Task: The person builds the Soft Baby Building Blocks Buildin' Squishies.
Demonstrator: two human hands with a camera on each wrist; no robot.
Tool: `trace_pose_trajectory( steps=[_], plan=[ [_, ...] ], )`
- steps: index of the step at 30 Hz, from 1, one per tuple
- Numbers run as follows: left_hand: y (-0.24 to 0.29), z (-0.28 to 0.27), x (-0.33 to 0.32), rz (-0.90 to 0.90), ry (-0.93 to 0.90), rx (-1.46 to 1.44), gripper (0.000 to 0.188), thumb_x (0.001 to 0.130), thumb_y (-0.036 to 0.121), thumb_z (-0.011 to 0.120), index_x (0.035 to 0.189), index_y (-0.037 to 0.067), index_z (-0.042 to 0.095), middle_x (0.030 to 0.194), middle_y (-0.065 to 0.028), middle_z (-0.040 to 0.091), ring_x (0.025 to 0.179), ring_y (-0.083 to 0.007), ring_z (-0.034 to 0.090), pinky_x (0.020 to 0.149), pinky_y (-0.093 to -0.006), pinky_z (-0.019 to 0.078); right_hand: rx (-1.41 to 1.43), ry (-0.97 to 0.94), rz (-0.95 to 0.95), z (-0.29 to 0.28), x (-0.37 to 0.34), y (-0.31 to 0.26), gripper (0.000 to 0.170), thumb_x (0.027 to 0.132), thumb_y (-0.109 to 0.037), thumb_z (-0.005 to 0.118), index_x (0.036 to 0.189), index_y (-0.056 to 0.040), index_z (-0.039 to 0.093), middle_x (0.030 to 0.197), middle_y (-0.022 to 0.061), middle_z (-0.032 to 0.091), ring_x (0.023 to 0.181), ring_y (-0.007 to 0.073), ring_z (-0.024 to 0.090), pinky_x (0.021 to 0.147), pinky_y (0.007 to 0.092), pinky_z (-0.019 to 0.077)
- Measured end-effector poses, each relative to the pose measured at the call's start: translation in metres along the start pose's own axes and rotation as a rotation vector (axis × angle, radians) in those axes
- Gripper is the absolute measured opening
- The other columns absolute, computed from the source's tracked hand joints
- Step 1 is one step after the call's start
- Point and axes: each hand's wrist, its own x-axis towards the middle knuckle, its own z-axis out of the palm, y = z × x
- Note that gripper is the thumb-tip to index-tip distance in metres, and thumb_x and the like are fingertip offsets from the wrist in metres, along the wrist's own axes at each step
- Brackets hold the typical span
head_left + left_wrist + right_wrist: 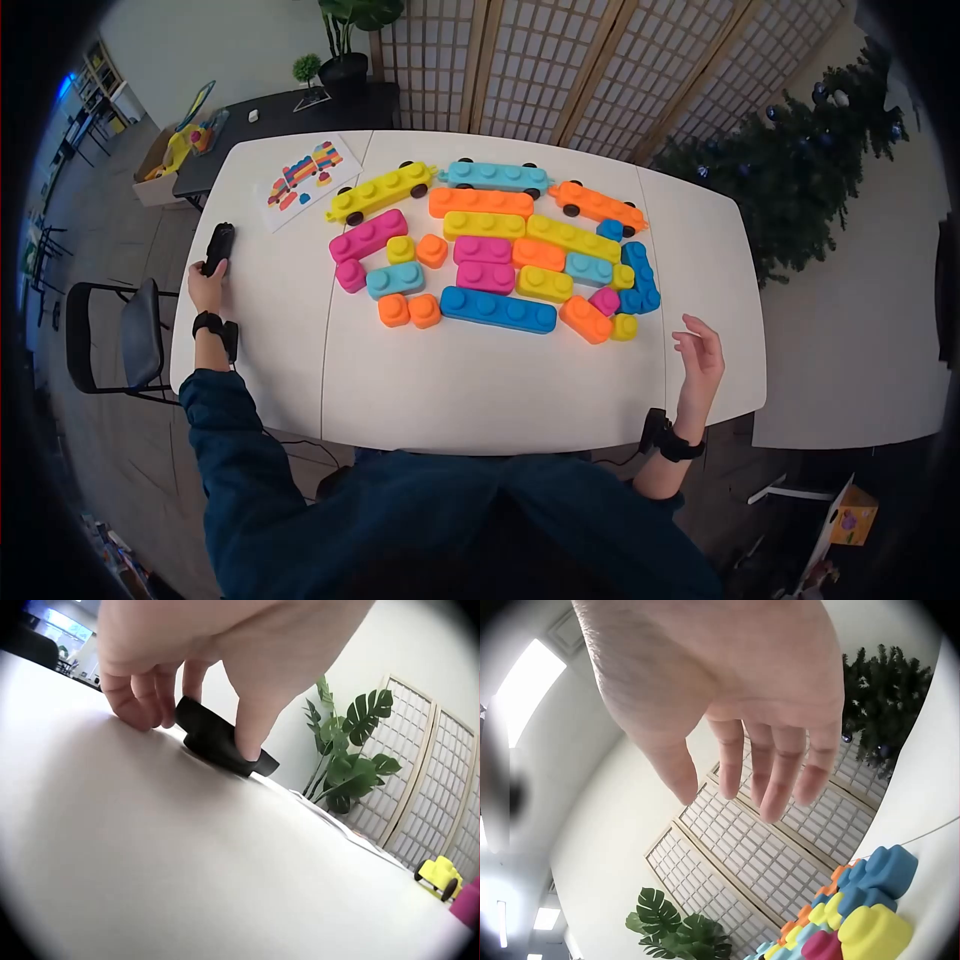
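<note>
At the table's left edge, my left hand (206, 290) pinches a small black elongated device (219, 246) between thumb and fingers. The left wrist view shows this black device (216, 741) low at the table surface, with the thumb on its near end. My right hand (702, 362) hovers at the right side with fingers loosely bent and nothing in them. Nearest to it are a yellow block (624, 327), an orange block (586, 320) and an L-shaped blue block (640, 280). Relaxed, apart fingers of the right hand (735, 682) hang above the blocks in the right wrist view.
Several colourful building blocks, such as a long blue one (498, 310), fill the middle of the white table (400, 385). Behind them stand wheeled yellow (383, 192), light blue (495, 176) and orange (600, 207) bases. A picture sheet (308, 180) lies back left.
</note>
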Motion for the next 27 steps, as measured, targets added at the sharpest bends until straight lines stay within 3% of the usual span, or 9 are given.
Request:
trace_pose_trajectory(
  steps=[1,4,8,11,14,18,20,27],
  plan=[
    [0.005,-0.004,0.000,-0.026,-0.044,0.032,0.080,0.081,0.051,0.083,0.132,-0.005,0.056,0.112,-0.0229,0.069,0.108,-0.0368,0.067,0.095,-0.0441,0.0515,-0.017,0.010,0.004,-0.003,-0.001,0.003,0.026,0.099,-0.011,0.065,0.124,-0.0034,0.065,0.133,0.0116,0.065,0.103,0.0166,0.067,0.089,0.0296,0.0504],
    [0.019,-0.013,-0.011,0.090,0.063,0.269,0.073,0.084,0.052,0.080,0.129,-0.003,0.060,0.119,-0.0232,0.068,0.114,-0.0369,0.064,0.098,-0.0455,0.0497,-0.034,0.037,0.031,-0.003,-0.001,0.013,0.026,0.097,-0.007,0.067,0.123,-0.0023,0.065,0.130,0.0101,0.066,0.100,0.0142,0.065,0.091,0.0286,0.0500],
    [0.096,-0.069,-0.055,0.266,0.206,0.207,0.058,0.089,0.040,0.078,0.129,0.000,0.062,0.125,-0.0196,0.066,0.122,-0.0361,0.058,0.099,-0.0479,0.0482,-0.054,0.053,0.057,-0.014,-0.008,0.024,0.028,0.096,-0.006,0.069,0.123,-0.0017,0.064,0.125,0.0069,0.067,0.096,0.0113,0.062,0.090,0.0273,0.0494],
    [0.152,-0.118,-0.112,0.376,0.150,-0.010,0.045,0.095,0.030,0.074,0.129,0.004,0.063,0.123,-0.0135,0.068,0.118,-0.0308,0.061,0.097,-0.0450,0.0489,-0.140,0.093,0.007,-0.020,-0.018,0.024,0.028,0.096,-0.007,0.070,0.122,-0.0017,0.065,0.123,0.0064,0.068,0.096,0.0110,0.062,0.088,0.0270,0.0493],
    [0.204,-0.156,-0.176,0.273,0.152,-0.254,0.033,0.097,0.024,0.072,0.124,0.005,0.067,0.116,-0.0091,0.071,0.110,-0.0237,0.065,0.091,-0.0398,0.0501,-0.150,0.157,-0.034,-0.025,-0.026,0.023,0.025,0.096,-0.006,0.070,0.120,-0.0016,0.066,0.119,0.0063,0.069,0.094,0.0112,0.062,0.087,0.0274,0.0493],
    [0.217,-0.163,-0.223,0.354,0.234,-0.417,0.018,0.100,0.014,0.068,0.113,0.002,0.071,0.104,-0.0088,0.073,0.096,-0.0179,0.069,0.084,-0.0332,0.0518,-0.169,0.240,-0.105,-0.025,-0.032,0.022,0.021,0.096,-0.006,0.069,0.116,-0.0009,0.068,0.113,0.0064,0.070,0.093,0.0120,0.063,0.088,0.0280,0.0494],
    [0.213,-0.156,-0.235,0.355,0.174,-0.493,0.016,0.099,0.011,0.068,0.110,0.000,0.071,0.103,-0.0091,0.073,0.093,-0.0177,0.069,0.081,-0.0315,0.0526,-0.228,0.329,-0.151,-0.022,-0.034,0.019,0.015,0.096,-0.005,0.069,0.110,-0.0001,0.070,0.108,0.0068,0.071,0.093,0.0132,0.063,0.088,0.0288,0.0499],
    [0.215,-0.132,-0.245,0.292,0.025,-0.637,0.016,0.100,0.008,0.066,0.111,-0.003,0.069,0.097,-0.0082,0.070,0.085,-0.0141,0.068,0.081,-0.0278,0.0537,-0.243,0.335,-0.181,-0.014,-0.033,0.025,0.009,0.097,-0.004,0.068,0.103,0.0016,0.070,0.101,0.0077,0.073,0.094,0.0148,0.064,0.090,0.0294,0.0503]
  ],
)
